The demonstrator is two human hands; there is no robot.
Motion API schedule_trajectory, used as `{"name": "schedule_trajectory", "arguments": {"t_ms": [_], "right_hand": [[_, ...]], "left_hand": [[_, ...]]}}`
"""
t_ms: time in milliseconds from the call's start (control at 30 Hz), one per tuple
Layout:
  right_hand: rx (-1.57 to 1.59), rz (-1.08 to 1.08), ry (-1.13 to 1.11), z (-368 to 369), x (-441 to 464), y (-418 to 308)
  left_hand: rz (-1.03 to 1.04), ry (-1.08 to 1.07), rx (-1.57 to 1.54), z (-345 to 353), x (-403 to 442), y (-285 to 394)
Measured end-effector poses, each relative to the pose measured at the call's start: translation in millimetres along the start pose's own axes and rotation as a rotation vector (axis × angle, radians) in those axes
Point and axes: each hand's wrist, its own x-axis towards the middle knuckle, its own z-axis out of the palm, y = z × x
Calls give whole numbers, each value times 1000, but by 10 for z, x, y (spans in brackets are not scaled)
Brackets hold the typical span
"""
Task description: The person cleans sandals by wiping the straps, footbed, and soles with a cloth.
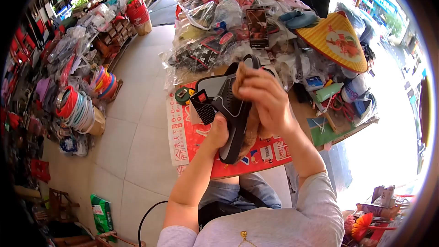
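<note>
My left hand [218, 131] is closed around the side of a black sandal [235, 130] with a grey footbed edge, held tilted above the table. A black tag [202, 106] with a red patch hangs beside its strap. My right hand [267, 98] is raised at the sandal's upper part, its fingers bent around a brown cloth [239, 81] pressed near the strap. More brown material shows below, along the sandal's right side. Behind the held sandal lies another grey-and-black sandal [208, 83], partly covered. A round green tape measure [183, 95] sits to the left.
A red printed sheet [219, 170] covers the table's near edge. Plastic-wrapped footwear [206, 52] is piled behind, with a phone [257, 28] propped in it. A yellow conical hat [336, 41] and tools stand at right. Buckets of coils [75, 110] line the left floor.
</note>
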Motion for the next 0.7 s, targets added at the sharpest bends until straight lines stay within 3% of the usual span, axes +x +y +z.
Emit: {"name": "schedule_trajectory", "arguments": {"t_ms": [167, 233, 333, 467, 533, 600, 633, 700], "right_hand": [[64, -18, -123, 154, -125, -98], [151, -44, -195, 147, -267, -244], [271, -103, -301, 64, -283, -338], [66, 5, -49, -68, -26, -108], [103, 5, -93, -3, -42, -109], [98, -58, -194, 137, -152, -185], [72, -75, -139, 229, -262, -251], [132, -68, -154, 211, -411, -340]], "left_hand": [[30, 27, 110, -122, -50, -142], [-14, 120, -4, -174, -131, -222], [-169, -129, -19, -368, -136, -120], [29, -36, 106, 0, -13, 61], [29, -62, 100, -59, -41, -45], [107, 172, 178, -119, -83, -195], [108, 173, 179, -184, -112, -236], [-90, 34, -5, -303, -177, -257]]}}
